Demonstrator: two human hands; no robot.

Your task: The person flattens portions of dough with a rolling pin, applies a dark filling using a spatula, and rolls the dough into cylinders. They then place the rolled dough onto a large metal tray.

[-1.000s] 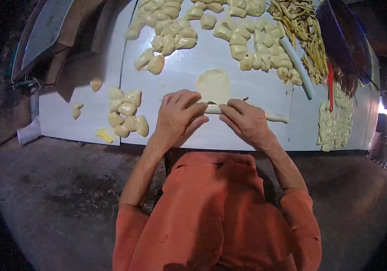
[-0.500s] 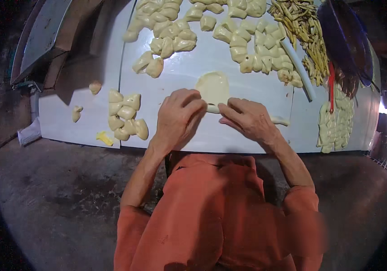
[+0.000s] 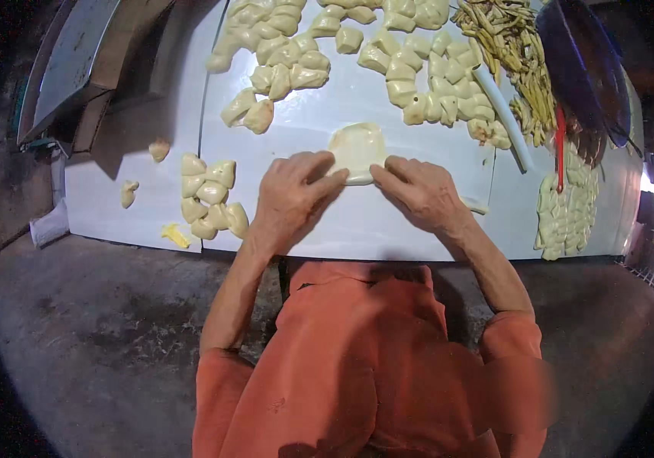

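Note:
A flattened oval of pale dough (image 3: 357,143) lies on the white tabletop, its near edge folded into a thick roll. My left hand (image 3: 290,192) pinches the left corner of that edge between thumb and fingers. At the opposite corner, my right hand (image 3: 421,195) has its thumb and fingertips closed on the dough in the same way. Beside my right wrist lies a thin pale strip (image 3: 475,205), partly hidden by the hand. Several smooth dough lumps (image 3: 211,191) sit to the left of my left forearm.
More dough lumps (image 3: 290,65) spread over the far side. A pale blue rod (image 3: 504,114) leans past a pile of yellowish-brown strips (image 3: 506,42). To the right are a red-handled tool (image 3: 560,149), a dark blue pan-like object (image 3: 586,65) and a pale dough slab (image 3: 568,210). A metal-edged box (image 3: 75,65) stands far left.
The near edge of the dough has been rolled a little further away from me, making the flat part shorter. My hands have drawn slightly apart toward the roll's two ends.

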